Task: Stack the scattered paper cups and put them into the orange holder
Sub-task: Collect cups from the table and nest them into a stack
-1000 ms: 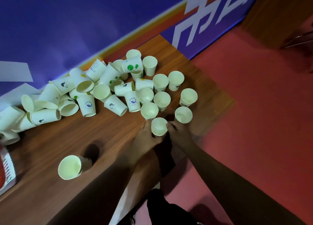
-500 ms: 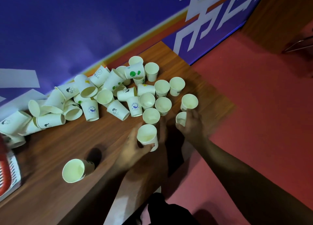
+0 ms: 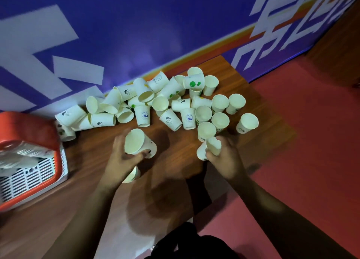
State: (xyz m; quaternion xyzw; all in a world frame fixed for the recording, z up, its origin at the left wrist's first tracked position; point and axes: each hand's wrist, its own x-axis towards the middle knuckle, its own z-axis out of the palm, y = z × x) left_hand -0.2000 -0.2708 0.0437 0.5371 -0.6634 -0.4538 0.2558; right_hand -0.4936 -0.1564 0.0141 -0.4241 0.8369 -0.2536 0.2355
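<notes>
- I see the left hand (image 3: 124, 158) gripping one paper cup (image 3: 134, 141), which is tilted with its mouth toward the camera, above the desk (image 3: 91, 161).
- A second cup (image 3: 134, 174) lies on the desk under that hand, partly hidden.
- The right hand (image 3: 227, 158) holds blurred cups (image 3: 213, 146); I cannot tell how many.
- The cup pile (image 3: 144, 114) lies along the blue wall (image 3: 136, 34), with most cups on their sides.
- The upright cups (image 3: 220, 102) stand just beyond the right hand, mouths up.
- The orange holder (image 3: 29, 130) sits at the desk's left edge and has a white slatted side. I cannot make out its blurred contents.
- The red floor (image 3: 302, 141) lies to the right of the desk.
</notes>
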